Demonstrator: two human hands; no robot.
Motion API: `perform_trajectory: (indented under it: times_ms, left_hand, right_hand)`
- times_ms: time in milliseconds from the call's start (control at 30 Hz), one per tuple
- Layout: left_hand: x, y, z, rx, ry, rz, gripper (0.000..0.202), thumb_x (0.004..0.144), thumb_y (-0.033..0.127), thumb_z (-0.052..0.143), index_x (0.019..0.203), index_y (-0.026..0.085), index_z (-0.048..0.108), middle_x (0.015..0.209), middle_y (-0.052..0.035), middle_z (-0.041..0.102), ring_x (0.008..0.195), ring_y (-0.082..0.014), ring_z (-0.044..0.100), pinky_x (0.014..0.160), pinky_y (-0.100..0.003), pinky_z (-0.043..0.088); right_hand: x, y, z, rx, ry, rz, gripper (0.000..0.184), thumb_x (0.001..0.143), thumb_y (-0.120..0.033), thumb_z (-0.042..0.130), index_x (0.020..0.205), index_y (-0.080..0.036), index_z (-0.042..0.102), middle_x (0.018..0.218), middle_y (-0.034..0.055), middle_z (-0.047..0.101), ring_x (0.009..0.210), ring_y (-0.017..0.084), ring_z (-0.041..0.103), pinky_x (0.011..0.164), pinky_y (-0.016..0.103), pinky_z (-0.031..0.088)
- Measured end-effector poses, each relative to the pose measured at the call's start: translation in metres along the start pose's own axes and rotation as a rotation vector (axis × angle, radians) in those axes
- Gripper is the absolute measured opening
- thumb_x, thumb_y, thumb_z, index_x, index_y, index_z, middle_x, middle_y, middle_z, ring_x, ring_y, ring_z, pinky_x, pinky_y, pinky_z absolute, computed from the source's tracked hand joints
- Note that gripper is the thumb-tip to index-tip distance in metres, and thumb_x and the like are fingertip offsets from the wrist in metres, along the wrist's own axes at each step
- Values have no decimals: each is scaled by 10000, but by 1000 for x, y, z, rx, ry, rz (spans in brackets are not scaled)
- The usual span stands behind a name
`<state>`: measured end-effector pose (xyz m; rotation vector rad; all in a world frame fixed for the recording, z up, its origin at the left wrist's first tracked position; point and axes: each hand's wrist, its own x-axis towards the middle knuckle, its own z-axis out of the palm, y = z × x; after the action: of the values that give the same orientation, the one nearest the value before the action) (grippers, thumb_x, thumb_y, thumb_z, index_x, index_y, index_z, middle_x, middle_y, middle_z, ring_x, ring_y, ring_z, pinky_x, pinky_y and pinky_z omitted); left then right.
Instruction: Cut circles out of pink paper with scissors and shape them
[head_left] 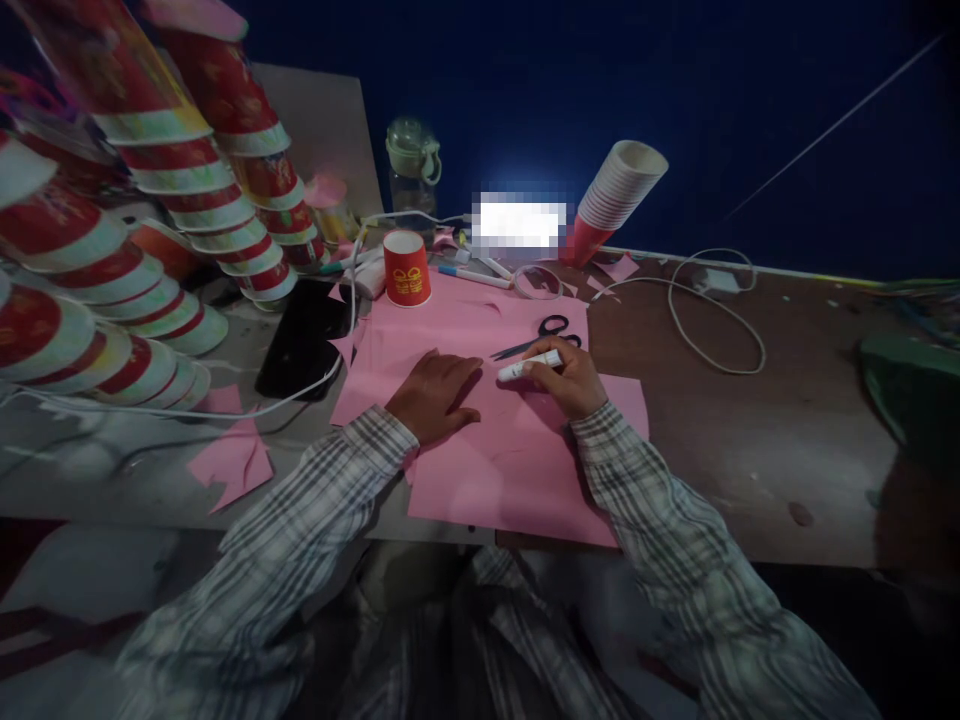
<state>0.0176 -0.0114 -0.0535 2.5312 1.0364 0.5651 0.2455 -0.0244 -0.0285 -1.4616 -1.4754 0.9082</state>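
Pink paper sheets [480, 470] overlap on the table in front of me. My left hand [435, 395] lies on the paper with fingers stretched out and thumb apart, holding nothing. My right hand [562, 378] grips a short white pen-shaped tube [516, 371], its narrow end pointing left above the paper; whether it touches the paper I cannot tell. Just behind that hand lie scissors [553, 325] with dark handles, partly hidden by the fingers. A red paper cup [406, 270] with yellow print stands upright at the back left of the paper.
Tall stacks of red-and-white cups [195, 195] crowd the left. A black phone [304, 335], pink scraps [236, 460] and a white cable [757, 345] lie about. At the back are a bottle [412, 160], a leaning cup stack [619, 195] and a bright light [521, 222].
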Motion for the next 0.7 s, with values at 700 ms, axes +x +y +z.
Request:
perform_trajectory:
  times_ms: [700]
  left_hand:
    - [2,0,-5,-115,29,29,800,769,402,645,1449,149,308,1257,-156,543,1165,-323,469,1041,-537,356]
  right_hand:
    - [-6,-10,4,-128,-18,-61,114,671,-287,645,685,-188,590,584,-32,528,527,105,421,518,248,339]
